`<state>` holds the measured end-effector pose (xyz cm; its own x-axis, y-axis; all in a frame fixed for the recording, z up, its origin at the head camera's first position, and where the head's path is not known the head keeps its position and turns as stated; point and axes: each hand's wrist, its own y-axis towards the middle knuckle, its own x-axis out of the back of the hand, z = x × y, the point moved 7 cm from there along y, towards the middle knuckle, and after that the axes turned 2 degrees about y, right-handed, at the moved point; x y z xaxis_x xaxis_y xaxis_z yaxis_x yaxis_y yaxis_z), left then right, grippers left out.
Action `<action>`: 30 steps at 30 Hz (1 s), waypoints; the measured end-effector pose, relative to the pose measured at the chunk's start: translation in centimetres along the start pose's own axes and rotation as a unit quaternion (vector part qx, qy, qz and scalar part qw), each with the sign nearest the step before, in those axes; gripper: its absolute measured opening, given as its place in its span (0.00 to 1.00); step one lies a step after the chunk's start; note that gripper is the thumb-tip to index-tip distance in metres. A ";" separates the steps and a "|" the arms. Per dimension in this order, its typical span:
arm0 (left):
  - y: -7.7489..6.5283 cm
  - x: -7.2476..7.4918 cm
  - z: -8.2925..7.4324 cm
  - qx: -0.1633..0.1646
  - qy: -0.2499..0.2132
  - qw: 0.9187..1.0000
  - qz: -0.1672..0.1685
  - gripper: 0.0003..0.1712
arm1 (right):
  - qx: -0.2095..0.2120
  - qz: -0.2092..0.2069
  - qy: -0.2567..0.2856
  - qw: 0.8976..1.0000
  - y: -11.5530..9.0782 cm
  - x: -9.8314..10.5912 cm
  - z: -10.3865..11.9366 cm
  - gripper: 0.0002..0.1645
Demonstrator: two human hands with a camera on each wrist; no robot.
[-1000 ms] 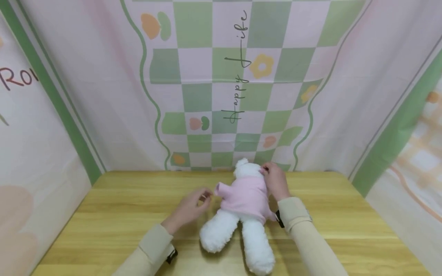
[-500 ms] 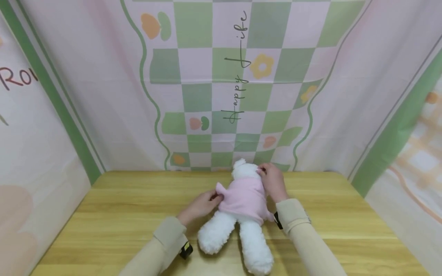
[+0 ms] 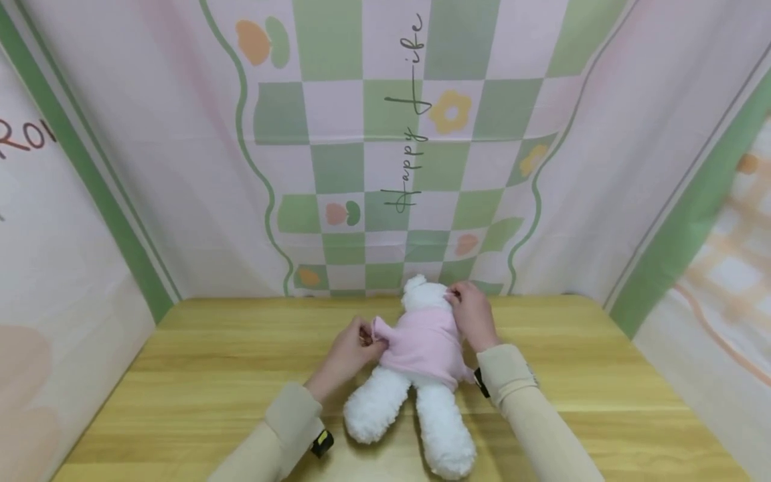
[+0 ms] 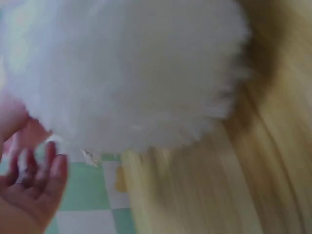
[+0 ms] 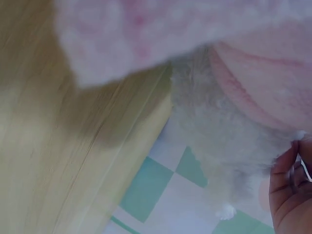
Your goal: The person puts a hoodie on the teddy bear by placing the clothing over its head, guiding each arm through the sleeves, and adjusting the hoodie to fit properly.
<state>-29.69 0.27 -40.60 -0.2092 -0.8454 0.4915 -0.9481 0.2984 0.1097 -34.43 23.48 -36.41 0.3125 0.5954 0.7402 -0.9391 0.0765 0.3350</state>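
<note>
A white plush toy (image 3: pixel 446 432) in a pink shirt (image 3: pixel 424 345) lies on the table, its head toward the back wall. My left hand (image 3: pixel 355 348) pinches the shirt's left sleeve (image 3: pixel 384 328) between thumb and index finger. In the left wrist view, a blurred white plush leg (image 4: pixel 136 73) fills much of the picture, with my left hand's fingers (image 4: pixel 51 175) at its lower left. My right hand (image 3: pixel 472 314) is beside the toy's head (image 3: pixel 426 296). Up close in the right wrist view, my right hand (image 5: pixel 292 187) pinches a small white edge of the plush toy near the pink cloth.
The toy lies on a wooden table (image 3: pixel 241 375). A green-and-white checked cloth (image 3: pixel 337 167) hangs behind the far edge, and printed cloth walls (image 3: pixel 66 268) stand at both sides. Dark straps circle both wrists.
My left hand has moved right from beside the sleeve and now has hold of it. The toy has shifted slightly left, while my right hand stays by its head.
</note>
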 end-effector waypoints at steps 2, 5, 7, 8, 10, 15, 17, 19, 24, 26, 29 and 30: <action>-0.5 0.3 -1.1 -0.041 0.040 0.998 -0.032 0.09 | 0.002 -0.001 -0.002 1.000 0.0 0.0 0.1 0.12; -1.3 0.1 -3.1 -0.130 0.124 0.983 -0.047 0.10 | 0.002 -0.001 -0.005 1.000 0.0 0.0 0.3 0.12; -1.8 -0.5 -4.3 -0.192 0.191 0.962 -0.040 0.13 | 0.004 -0.003 -0.007 1.000 0.0 0.0 0.4 0.11; -2.0 -0.8 -4.7 -0.220 0.220 0.950 -0.035 0.15 | 0.005 -0.003 -0.007 1.000 0.0 0.0 0.5 0.11; -2.4 -1.3 -5.4 -0.271 0.261 0.926 -0.033 0.17 | 0.005 -0.003 -0.007 1.000 0.0 0.0 0.6 0.11; -3.0 -1.6 -5.9 -0.345 0.284 0.893 -0.047 0.07 | 0.005 -0.002 -0.009 1.000 -0.1 -0.2 0.7 0.11; -3.0 -1.6 -5.8 -0.358 0.286 0.888 -0.041 0.05 | 0.004 -0.001 -0.006 1.000 0.0 -0.3 0.7 0.11; -2.9 -1.5 -5.6 -0.354 0.281 0.892 -0.024 0.06 | 0.004 0.003 0.002 1.000 0.0 -0.4 0.7 0.11; -2.0 -0.4 -4.9 -0.263 0.245 0.933 0.000 0.09 | 0.027 0.021 0.047 0.998 -0.2 -0.4 0.9 0.12; -1.4 0.3 -4.6 -0.227 0.232 0.946 -0.017 0.10 | 0.046 0.028 0.065 0.996 -0.5 -0.2 1.1 0.11; -0.3 1.0 -4.4 -0.189 0.209 0.959 -0.033 0.11 | 0.058 0.059 0.090 0.993 -0.9 0.0 1.2 0.11; 0.0 1.1 -4.4 -0.181 0.205 0.962 -0.030 0.12 | 0.060 0.076 0.093 0.991 -1.1 0.0 1.2 0.12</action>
<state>-28.90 1.33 -36.26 0.0254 -0.6430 0.7654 -0.7948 0.4514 0.4056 -33.19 22.40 -36.07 0.1257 0.7303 0.6715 -0.9461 -0.1154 0.3026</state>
